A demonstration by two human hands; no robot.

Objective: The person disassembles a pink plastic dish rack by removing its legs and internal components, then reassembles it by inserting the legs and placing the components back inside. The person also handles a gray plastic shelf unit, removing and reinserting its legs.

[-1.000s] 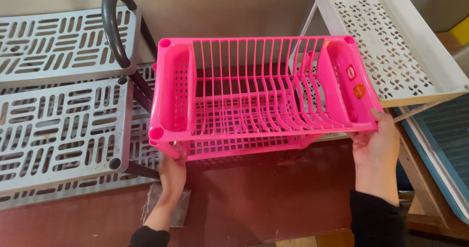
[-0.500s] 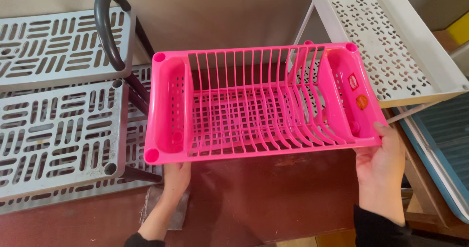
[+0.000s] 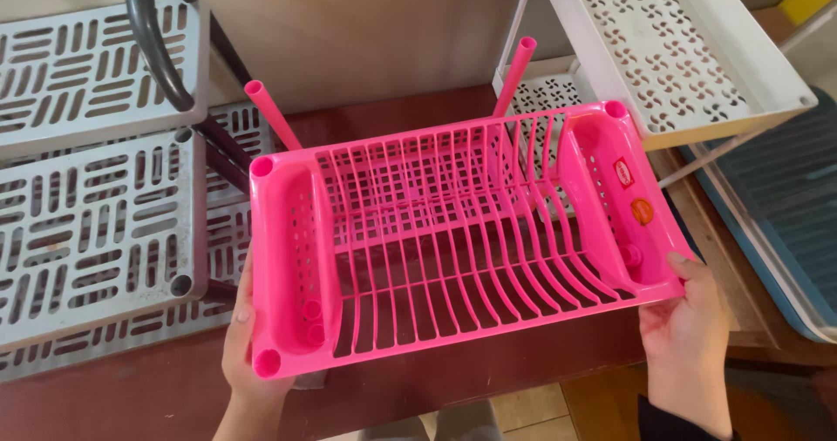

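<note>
While both hands grip it, left hand [image 3: 247, 354], right hand [image 3: 689, 336], fingers curled, pink slatted plastic dish rack [image 3: 453, 232] (glossy) tilts.

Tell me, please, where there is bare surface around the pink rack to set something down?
Bare dark wooden tabletop shows below the pink plastic dish rack, between the left hand and right hand; another strip lies behind it, between two pink tubes. The grey slotted shelves crowd the left, the white perforated trays the right.

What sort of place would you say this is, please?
Probably a housewares shop or storeroom: a pink dish rack held by the left hand and right hand, beside grey perforated shelving and a white rack.
</note>
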